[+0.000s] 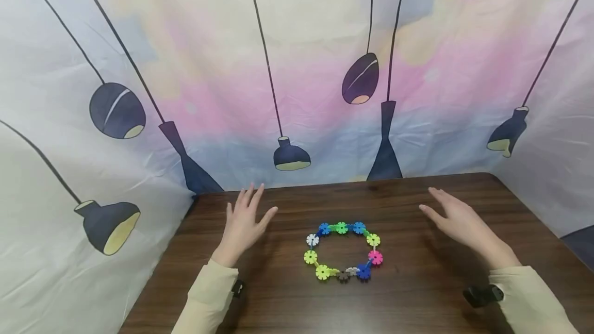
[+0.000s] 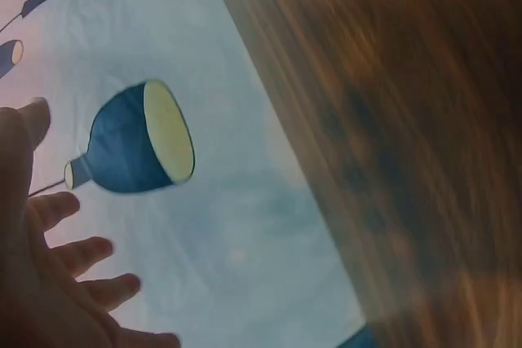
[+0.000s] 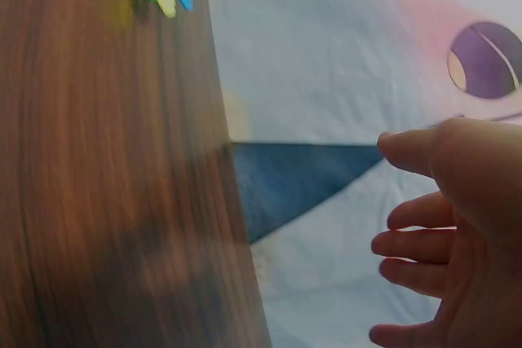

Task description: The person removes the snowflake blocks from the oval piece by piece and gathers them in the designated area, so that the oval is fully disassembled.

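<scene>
A lamp-print backdrop [image 1: 315,40] hangs behind a dark wooden table [image 1: 278,305] as I look on remotely over a person in pale sleeves [image 1: 209,285]. The right hand [image 1: 466,226] angles inward with fingers nearly straight; the left hand [image 1: 242,228] is fanned wide, thumb well apart. Neither has hold of anything. On the tabletop between them, touching neither, lies a loop of linked plastic discs [image 1: 310,257].

I judge its joins to be the weak spot: a pull from one side alone could pop a link while the rest drags. A low sweep of the forearm might let the black wrist camera [image 1: 482,295] snag the loop's edge. My left wrist view misses the loop and my right catches only a blurred part, so if hands covered it from above, a slip could escape me. The brown disc [image 1: 343,276], close to the wood's colour, looks easiest to misjudge.
</scene>
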Action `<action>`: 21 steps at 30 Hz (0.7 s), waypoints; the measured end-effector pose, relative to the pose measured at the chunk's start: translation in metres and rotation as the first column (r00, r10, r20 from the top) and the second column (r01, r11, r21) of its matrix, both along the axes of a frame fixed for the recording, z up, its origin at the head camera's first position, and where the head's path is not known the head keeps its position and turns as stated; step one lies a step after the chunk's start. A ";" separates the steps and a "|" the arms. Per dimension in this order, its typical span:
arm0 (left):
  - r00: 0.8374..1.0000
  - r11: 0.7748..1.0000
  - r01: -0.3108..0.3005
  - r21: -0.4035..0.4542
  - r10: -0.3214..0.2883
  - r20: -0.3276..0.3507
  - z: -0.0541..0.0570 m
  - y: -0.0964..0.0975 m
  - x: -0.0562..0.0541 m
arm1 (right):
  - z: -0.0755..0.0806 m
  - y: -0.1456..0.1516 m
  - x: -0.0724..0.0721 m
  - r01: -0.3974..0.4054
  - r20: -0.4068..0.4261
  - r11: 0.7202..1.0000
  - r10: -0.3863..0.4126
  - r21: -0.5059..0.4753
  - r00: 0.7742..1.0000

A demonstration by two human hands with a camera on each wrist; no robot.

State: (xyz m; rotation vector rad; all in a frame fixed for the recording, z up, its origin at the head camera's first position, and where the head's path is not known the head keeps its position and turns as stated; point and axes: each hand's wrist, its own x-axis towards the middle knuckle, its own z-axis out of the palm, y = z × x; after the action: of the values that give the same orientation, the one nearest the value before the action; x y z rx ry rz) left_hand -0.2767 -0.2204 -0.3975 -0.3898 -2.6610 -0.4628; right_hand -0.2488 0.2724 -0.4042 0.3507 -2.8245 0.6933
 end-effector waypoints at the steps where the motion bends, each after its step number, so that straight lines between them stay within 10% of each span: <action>1: 1.000 1.000 0.014 0.017 -0.014 0.019 -0.001 0.002 0.000 | 0.000 -0.004 -0.001 -0.008 0.012 1.000 0.008 -0.008 1.000; 14: 0.974 0.984 0.125 0.130 -0.147 0.175 -0.013 0.033 -0.008 | -0.002 -0.041 -0.006 -0.053 0.096 0.995 0.061 -0.086 0.994; 21: 0.920 0.967 0.156 0.203 -0.217 0.327 -0.009 0.049 -0.017 | -0.012 -0.062 -0.017 -0.141 0.150 0.983 0.157 -0.117 0.976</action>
State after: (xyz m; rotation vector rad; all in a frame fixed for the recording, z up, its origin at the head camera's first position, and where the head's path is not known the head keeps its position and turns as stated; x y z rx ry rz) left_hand -0.2933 -0.1711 -0.4067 -0.5573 -2.8997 -0.8924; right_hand -0.2661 0.2100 -0.4164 0.5152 -2.9169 0.9377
